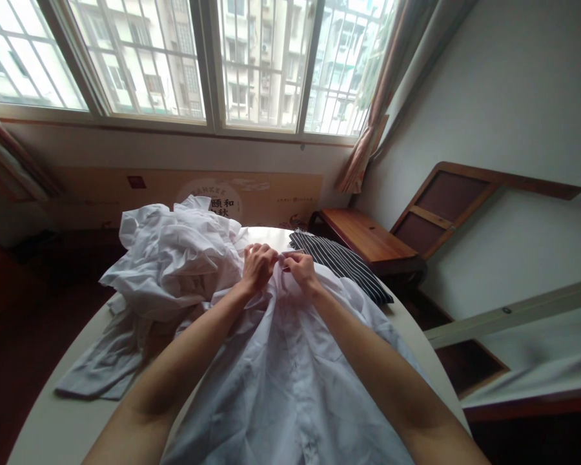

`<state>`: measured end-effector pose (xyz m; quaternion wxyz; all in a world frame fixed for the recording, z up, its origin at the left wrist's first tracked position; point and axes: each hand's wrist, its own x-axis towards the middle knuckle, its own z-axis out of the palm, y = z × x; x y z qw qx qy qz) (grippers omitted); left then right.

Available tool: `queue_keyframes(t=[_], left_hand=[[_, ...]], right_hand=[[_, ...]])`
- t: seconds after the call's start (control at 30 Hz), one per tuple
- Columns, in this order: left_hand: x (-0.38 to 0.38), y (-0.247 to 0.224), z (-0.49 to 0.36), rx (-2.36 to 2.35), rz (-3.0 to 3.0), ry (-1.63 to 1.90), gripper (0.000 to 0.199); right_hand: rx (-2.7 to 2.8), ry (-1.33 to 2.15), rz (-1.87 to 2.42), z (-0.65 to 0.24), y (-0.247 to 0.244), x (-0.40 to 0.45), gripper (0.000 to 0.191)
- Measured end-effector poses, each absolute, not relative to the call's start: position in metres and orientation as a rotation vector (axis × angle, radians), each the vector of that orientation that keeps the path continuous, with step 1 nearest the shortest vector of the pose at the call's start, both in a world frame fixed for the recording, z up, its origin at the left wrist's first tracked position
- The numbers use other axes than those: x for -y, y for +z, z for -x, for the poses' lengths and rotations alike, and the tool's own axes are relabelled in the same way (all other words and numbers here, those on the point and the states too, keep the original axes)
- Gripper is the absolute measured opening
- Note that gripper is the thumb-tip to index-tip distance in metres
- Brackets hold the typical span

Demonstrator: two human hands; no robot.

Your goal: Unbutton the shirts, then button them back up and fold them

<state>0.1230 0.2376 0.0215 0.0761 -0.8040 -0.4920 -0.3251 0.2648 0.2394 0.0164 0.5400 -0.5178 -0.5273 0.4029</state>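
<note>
A white button-up shirt point(290, 361) lies spread over the table, its front placket running toward me. At its upper end my left hand point(260, 265) pinches the fabric with bent fingers. Close beside it, my right hand point(297, 263) is closed on the shirt's upper edge, thumb and fingertips together. The two hands nearly touch. Whether a button sits between the fingertips is too small to make out.
A heap of white shirts point(174, 258) is piled on the left of the round white table point(43, 407). A black-and-white striped cloth point(341, 261) lies at the back right. Beyond are a wooden bench point(368, 236), a printed cardboard panel point(159, 187) and barred windows point(252, 64).
</note>
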Motion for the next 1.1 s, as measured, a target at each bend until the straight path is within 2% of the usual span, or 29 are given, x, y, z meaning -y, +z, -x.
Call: queue_keyframes(t=[0.13,0.27,0.6,0.87,1.1], left_hand=[[-0.239,0.02,-0.122,1.428,2.408,-1.024,0.022],[-0.242,0.018,-0.121,1.353,2.448,-1.031,0.018],[-0.246,0.016,-0.115,1.255,2.504,-1.124,0.021],[-0.245,0.016,-0.116,1.334,2.441,-1.172,0.014],[-0.241,0.016,-0.116,1.35,2.404,-1.161,0.012]], right_hand=[[1.143,1.21,1.083,-0.271,0.018,-0.241,0.013],[1.257,1.233,1.026,-0.278,0.018,-0.24,0.015],[1.536,0.749,1.133,-0.277,0.01,-0.244,0.014],[1.476,0.461,1.18,-0.264,0.021,-0.228,0.011],[1.392,0.585,1.2,-0.25,0.018,-0.223,0.021]])
